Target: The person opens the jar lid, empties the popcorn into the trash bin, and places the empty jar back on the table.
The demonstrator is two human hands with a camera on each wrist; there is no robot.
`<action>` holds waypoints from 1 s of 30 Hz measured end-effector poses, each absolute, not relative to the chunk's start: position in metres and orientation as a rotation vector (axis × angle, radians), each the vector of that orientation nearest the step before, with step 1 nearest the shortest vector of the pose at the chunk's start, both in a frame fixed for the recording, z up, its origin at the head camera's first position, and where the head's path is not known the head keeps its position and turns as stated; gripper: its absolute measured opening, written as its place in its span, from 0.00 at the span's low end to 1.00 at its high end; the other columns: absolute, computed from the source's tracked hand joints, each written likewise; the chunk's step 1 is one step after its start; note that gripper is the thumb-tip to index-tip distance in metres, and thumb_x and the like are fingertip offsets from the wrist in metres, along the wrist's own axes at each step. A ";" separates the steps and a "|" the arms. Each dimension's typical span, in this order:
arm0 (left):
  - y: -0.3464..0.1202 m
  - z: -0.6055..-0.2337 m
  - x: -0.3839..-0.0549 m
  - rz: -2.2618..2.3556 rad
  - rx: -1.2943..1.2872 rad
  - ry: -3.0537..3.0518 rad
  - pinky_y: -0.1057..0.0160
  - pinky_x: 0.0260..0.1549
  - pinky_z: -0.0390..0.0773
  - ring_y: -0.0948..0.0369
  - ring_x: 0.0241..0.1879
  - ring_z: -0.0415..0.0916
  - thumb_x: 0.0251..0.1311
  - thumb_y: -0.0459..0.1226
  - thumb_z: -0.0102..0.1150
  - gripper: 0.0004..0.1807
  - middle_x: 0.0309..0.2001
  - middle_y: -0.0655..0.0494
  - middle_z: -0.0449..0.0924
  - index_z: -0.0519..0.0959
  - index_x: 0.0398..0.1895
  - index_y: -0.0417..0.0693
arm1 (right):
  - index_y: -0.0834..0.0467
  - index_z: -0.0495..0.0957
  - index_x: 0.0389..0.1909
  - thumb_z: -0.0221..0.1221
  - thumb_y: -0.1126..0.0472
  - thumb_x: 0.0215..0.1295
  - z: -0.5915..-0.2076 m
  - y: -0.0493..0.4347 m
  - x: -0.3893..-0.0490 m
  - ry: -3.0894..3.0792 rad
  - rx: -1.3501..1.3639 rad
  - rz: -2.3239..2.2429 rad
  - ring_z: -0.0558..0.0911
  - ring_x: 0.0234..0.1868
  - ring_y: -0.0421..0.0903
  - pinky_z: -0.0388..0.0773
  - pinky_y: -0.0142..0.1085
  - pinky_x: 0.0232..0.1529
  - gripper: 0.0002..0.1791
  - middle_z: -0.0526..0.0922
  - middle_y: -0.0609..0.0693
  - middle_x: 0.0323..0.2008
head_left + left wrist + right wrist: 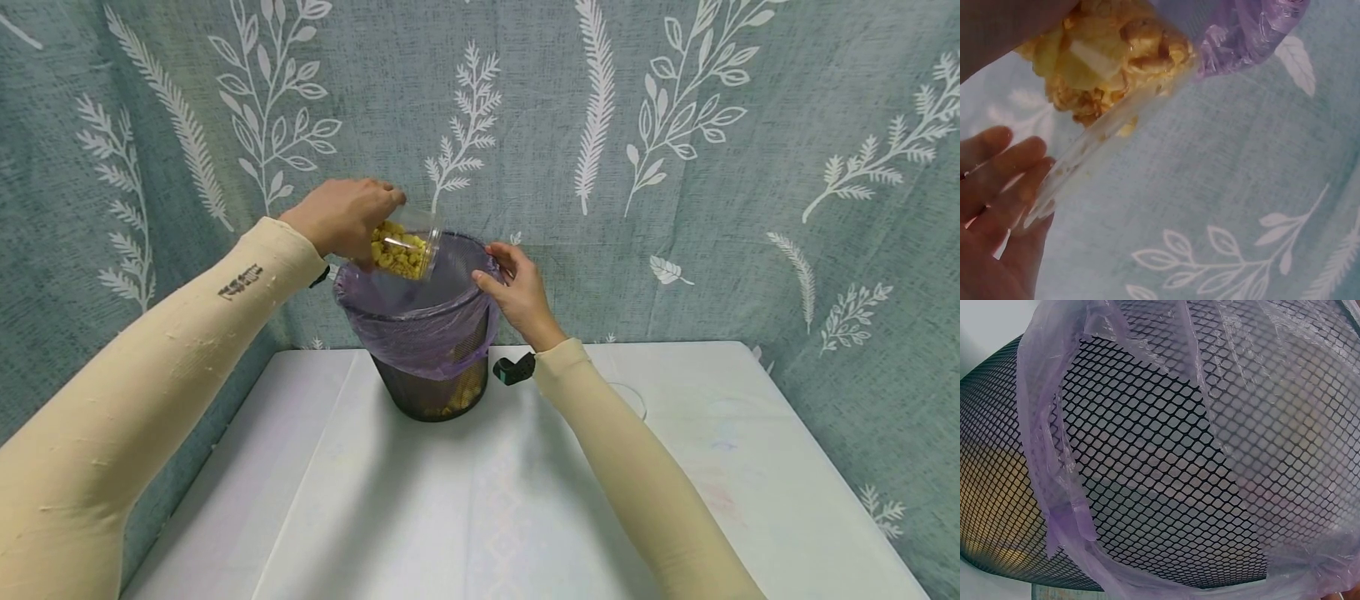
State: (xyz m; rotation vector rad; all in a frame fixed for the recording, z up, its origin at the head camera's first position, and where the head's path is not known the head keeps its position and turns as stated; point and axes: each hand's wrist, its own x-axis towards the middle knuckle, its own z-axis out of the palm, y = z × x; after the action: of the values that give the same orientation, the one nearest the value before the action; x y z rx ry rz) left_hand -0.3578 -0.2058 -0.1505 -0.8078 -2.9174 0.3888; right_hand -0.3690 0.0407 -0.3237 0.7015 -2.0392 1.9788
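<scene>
My left hand grips a clear plastic jar, tipped sideways over the wastebasket with its mouth to the right. Yellow popcorn-like pieces fill much of the jar; the left wrist view shows these lumpy pieces close up, beside the fingers. Below stands a black mesh wastebasket, lined with a thin purple bag folded over its rim. My right hand holds the wastebasket's right rim through the bag, its fingertips partly hidden. Yellow stuff shows through the mesh near the bottom.
The wastebasket stands toward the back of a white-covered table. A thin clear ring-like edge, perhaps a lid, lies behind the right forearm. A blue-grey curtain with white leaf prints hangs close behind and along both sides.
</scene>
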 end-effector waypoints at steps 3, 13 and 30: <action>-0.204 -0.150 -0.358 0.391 -0.822 -2.900 0.33 0.53 0.79 0.39 0.56 0.78 0.35 0.32 0.85 0.51 0.60 0.37 0.79 0.71 0.68 0.35 | 0.69 0.64 0.75 0.63 0.63 0.76 -0.324 0.041 -0.368 -2.041 0.704 1.975 0.67 0.77 0.53 0.60 0.36 0.77 0.33 0.71 0.60 0.73; -0.200 -0.149 -0.353 0.368 -0.858 -2.876 0.34 0.51 0.80 0.40 0.52 0.80 0.38 0.26 0.84 0.44 0.58 0.38 0.80 0.75 0.65 0.37 | 0.69 0.63 0.75 0.64 0.63 0.75 -0.323 0.040 -0.368 -2.041 0.713 1.969 0.67 0.77 0.54 0.59 0.37 0.77 0.33 0.70 0.61 0.73; -0.192 -0.150 -0.354 0.508 -0.866 -2.844 0.36 0.46 0.83 0.39 0.52 0.79 0.34 0.27 0.86 0.48 0.56 0.37 0.79 0.73 0.65 0.34 | 0.69 0.63 0.75 0.63 0.63 0.76 -0.323 0.039 -0.368 -2.049 0.695 1.963 0.67 0.77 0.53 0.59 0.36 0.77 0.33 0.70 0.60 0.73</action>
State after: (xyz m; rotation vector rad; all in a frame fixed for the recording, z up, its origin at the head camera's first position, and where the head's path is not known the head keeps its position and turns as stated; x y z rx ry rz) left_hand -0.3538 -0.1917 -0.1501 -0.8664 -2.8443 0.5076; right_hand -0.3680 0.0395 -0.3230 0.6953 -2.0489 1.9631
